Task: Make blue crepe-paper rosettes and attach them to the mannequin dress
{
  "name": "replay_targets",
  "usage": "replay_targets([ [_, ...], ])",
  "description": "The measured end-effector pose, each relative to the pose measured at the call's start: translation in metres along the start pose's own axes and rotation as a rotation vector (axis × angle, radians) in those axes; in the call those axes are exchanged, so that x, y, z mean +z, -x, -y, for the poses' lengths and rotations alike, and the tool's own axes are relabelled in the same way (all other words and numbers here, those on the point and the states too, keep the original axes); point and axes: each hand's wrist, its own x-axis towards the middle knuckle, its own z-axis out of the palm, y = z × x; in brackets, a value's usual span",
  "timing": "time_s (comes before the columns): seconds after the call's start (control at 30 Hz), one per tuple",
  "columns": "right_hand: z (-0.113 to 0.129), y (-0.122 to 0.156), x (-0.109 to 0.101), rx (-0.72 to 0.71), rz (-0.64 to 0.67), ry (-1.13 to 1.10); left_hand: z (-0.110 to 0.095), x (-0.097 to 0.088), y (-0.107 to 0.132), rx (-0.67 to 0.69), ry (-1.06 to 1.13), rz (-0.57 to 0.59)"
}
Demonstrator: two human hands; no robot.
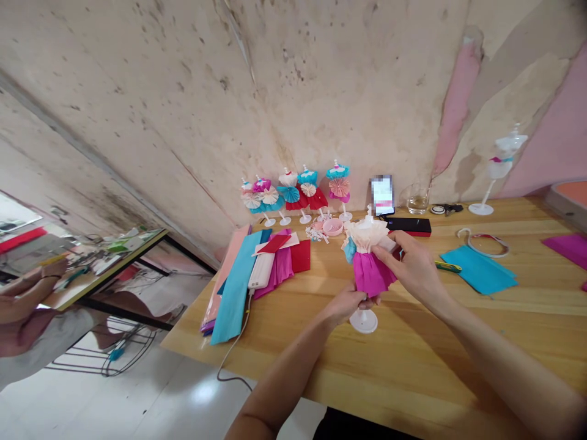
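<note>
A small white dress-form mannequin [364, 322] stands near the middle of the table, dressed in crepe paper. It wears a cream ruffled top [369, 234] and a magenta gathered skirt [372, 273], with a light blue paper piece [349, 250] at its left side. My left hand [353, 302] is closed around the stand just under the skirt. My right hand [410, 263] pinches the dress at the right of the waist, where a pale paper piece shows by the fingers. The fingertips are partly hidden.
Several dressed mannequins [305, 189] line the wall, and another [499, 162] stands right. Around lie crepe paper sheets [238, 287], a white power bank [261, 271], a pink bowl [333, 227], a phone [383, 194], a glass [417, 203], blue paper [481, 270] and a cutter [448, 266]. A person [36, 311] sits left.
</note>
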Motion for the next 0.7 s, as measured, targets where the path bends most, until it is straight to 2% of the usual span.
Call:
replay_targets([
  [0.17, -0.001, 0.001, 0.001, -0.023, -0.056, 0.048, -0.002, -0.001, 0.002, -0.015, -0.056, 0.064],
  [0.27, 0.000, 0.003, 0.002, 0.026, -0.090, 0.088, -0.005, -0.001, 0.006, -0.037, -0.107, 0.126],
  [0.4, 0.000, 0.002, 0.000, 0.066, -0.089, 0.070, -0.009, 0.002, 0.011, -0.077, -0.044, 0.201],
  [0.57, -0.005, -0.006, -0.009, 0.051, 0.079, -0.181, -0.011, 0.001, 0.011, -0.102, 0.062, 0.148],
  [0.7, -0.012, -0.010, -0.013, 0.041, 0.189, -0.212, -0.009, -0.001, 0.009, -0.110, 0.069, 0.126],
])
